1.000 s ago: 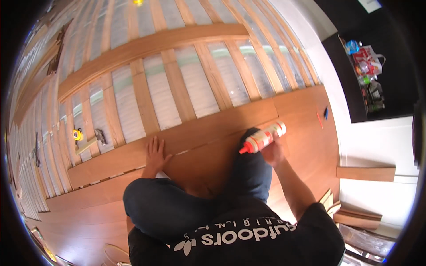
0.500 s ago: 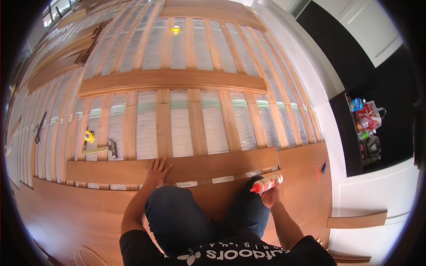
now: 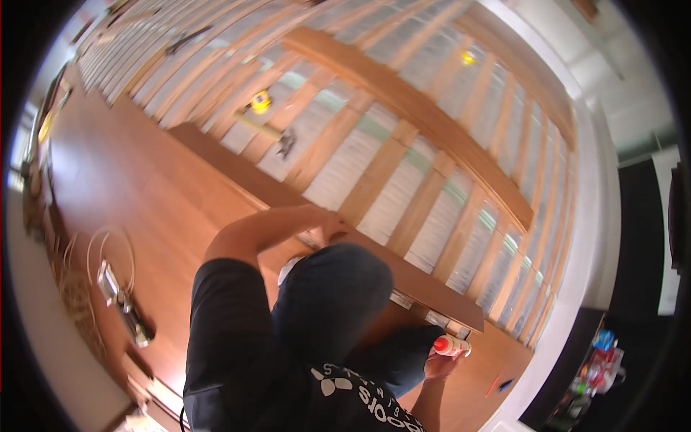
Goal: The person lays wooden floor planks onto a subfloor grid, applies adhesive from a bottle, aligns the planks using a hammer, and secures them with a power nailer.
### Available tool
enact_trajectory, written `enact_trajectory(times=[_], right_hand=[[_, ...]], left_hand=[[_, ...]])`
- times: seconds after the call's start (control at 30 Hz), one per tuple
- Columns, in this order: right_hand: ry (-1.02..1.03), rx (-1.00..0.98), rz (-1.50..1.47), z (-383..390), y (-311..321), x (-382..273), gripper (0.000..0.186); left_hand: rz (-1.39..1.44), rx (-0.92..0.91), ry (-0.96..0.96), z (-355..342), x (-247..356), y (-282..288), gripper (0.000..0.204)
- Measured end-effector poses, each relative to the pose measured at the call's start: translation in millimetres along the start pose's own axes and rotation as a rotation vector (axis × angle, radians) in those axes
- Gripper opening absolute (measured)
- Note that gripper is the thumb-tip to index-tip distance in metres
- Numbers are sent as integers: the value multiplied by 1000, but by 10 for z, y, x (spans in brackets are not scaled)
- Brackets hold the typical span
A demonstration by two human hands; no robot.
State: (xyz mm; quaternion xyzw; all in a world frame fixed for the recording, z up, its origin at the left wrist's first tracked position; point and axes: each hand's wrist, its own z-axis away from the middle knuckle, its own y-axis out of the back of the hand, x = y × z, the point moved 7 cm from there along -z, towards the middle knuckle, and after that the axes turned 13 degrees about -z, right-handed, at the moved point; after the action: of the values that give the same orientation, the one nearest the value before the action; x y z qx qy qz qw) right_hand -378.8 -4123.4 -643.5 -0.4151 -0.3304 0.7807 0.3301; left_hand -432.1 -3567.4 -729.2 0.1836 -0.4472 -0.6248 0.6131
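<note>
Spread flat half a second ago, the left hand point(image 3: 329, 223) has bent downward at the plank's point(image 3: 425, 288) near edge; how its fingers stand I cannot tell. Fingers of the right hand point(image 3: 439, 367) wrap the bottle point(image 3: 453, 346) near the plank's right end.

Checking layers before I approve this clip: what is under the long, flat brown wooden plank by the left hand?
Straight light-brown wooden battens and flat whitish sheeting reach the far edge of the plank. What lies directly beneath is covered and cannot be seen.
</note>
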Motion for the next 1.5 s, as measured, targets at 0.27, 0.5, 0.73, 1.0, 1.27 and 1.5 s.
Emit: enact_trajectory(times=[0.27,0.5,0.73,1.0,1.27,1.5], right_hand=[[-91,-189,108,-403,-744,367,40],[-283,-427,392,-1241,-2957,1615,60],[-725,-730,470,-1483,-4430,4259,66],[-795,-860,836,-1411,-5475,7623,32],[-619,-1059,930,-618,-6198,9596,44],[-461,-1073,953,-677,-6115,10119,50]], left_hand=[[16,425,203,233,-648,306,36],[-107,493,247,203,-800,287,31],[-80,868,499,1454,-1695,-71,39],[42,982,542,1431,-1692,-29,43],[70,1256,496,1576,-1693,-134,39],[51,1234,453,1534,-1745,-136,32]])
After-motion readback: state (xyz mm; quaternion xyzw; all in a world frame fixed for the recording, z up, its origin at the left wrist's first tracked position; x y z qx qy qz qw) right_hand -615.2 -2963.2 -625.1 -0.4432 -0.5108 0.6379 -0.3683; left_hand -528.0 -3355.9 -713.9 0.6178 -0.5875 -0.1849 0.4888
